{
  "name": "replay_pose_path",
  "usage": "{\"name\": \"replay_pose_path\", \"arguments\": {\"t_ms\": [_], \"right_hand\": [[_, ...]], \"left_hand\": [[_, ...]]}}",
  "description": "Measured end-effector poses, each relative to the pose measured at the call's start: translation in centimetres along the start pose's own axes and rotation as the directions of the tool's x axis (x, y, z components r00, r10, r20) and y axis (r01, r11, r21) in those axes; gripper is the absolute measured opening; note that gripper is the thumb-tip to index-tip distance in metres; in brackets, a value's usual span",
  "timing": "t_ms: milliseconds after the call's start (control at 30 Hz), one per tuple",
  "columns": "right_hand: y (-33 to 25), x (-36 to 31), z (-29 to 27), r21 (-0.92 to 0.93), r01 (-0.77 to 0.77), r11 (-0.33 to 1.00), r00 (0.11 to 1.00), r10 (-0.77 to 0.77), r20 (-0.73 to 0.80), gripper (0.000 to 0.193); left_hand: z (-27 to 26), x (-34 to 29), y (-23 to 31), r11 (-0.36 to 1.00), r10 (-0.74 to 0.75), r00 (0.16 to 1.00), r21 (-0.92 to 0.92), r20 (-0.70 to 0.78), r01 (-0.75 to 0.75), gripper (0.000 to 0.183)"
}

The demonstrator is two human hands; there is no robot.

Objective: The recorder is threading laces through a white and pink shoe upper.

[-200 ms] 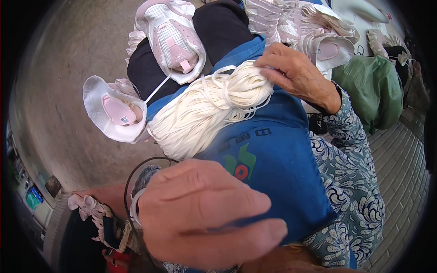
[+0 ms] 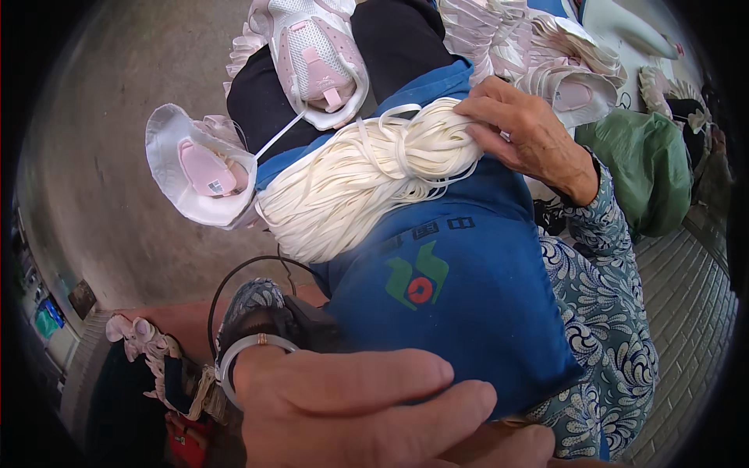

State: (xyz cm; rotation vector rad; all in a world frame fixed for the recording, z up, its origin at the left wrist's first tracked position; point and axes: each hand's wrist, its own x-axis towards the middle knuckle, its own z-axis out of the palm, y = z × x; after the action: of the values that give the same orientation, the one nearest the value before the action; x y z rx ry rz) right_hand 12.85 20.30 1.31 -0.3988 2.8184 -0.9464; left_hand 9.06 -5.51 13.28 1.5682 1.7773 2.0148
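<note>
One blue apron (image 2: 507, 335): spread over the lap; bears the white lace hank (image 2: 320, 203).
White lace hank, position: lies across the upper part of the apron; bound near its right end, strands fanning out at the left.
White lace hank, handling: judged light, soft and limp, unlikely to break; smooth strands may slip or tangle.
White lace hank, hold point: the bound neck is judged soundest; the loose left end would likely splay.
Pink-and-white shoe (image 2: 326, 66): beyond the hank, against the dark trousers (image 2: 398, 51).
Left hand (image 2: 343, 405): near the lower edge, apart from the hank; fingers extended; cannot tell whether the grip pinches anything.
Right hand (image 2: 534, 136): at the hank's right end; grip together, thumb and fingertips on the strands.
Pale bangle (image 2: 226, 374): around the left wrist.
</note>
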Motion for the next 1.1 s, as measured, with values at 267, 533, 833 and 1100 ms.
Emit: {"name": "replay_pose_path", "arguments": {"t_ms": [267,533,833,1100], "right_hand": [[-0.5,0.7,0.1,-0.137,0.027,0.990,0.999,-0.023,0.026,0.013],[-1.0,1.1,0.1,0.409,-0.333,0.850,0.935,0.352,0.029,0.008],[6.4,-1.2,-4.4,0.925,-0.329,0.190,0.824,0.536,0.183,0.011],[19.3,-9.4,-20.8,0.958,0.003,0.287,0.344,0.899,-0.271,0.023]], "left_hand": [[0.5,-0.3,0.7,1.000,-0.013,0.999,-0.028,0.053,0.014,0.017],[1.5,-0.7,1.5,0.997,-0.004,1.000,-0.078,0.031,0.007,0.018],[2.2,-0.7,1.5,0.990,-0.011,1.000,-0.141,0.016,0.013,0.020],[0.4,-1.2,0.8,0.995,-0.054,0.998,-0.080,0.041,0.057,0.021]]}}
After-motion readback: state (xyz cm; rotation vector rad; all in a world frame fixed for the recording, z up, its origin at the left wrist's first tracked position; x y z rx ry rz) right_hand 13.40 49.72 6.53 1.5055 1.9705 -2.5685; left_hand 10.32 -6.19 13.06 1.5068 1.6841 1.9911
